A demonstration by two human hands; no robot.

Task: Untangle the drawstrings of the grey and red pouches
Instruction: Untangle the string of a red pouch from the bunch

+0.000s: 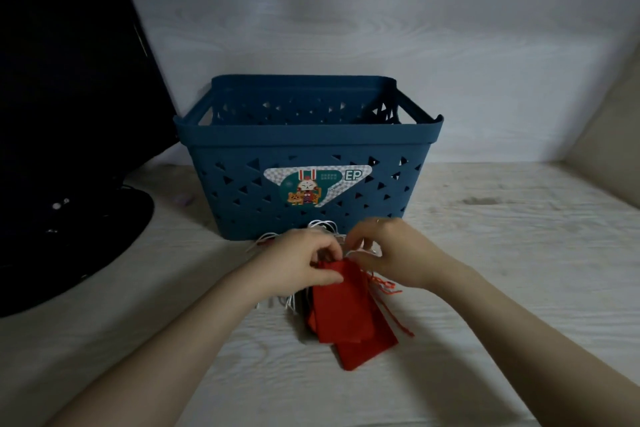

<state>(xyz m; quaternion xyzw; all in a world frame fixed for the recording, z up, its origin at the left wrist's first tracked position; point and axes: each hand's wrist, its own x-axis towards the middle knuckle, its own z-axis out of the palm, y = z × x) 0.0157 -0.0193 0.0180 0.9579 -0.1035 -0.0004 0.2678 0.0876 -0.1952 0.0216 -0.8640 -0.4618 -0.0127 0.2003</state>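
Observation:
Several red pouches (349, 315) lie stacked on the pale table, just in front of a blue basket. My left hand (304, 260) pinches the top edge of the uppermost red pouch. My right hand (384, 250) is curled beside it and pinches white drawstrings (360, 251) at the pouch mouth. More white strings (322, 226) loop behind the hands. Red drawstrings (389, 288) trail off to the right of the pouches. A dark grey pouch (306, 302) shows only as a sliver under the red ones, at their left edge, with white strings (290, 303) next to it.
The blue perforated plastic basket (308, 135) with a sticker stands right behind the hands. A black monitor (65, 62) and its round base (69, 229) fill the left side. A white wall closes the back, and a beige panel (609, 149) the right.

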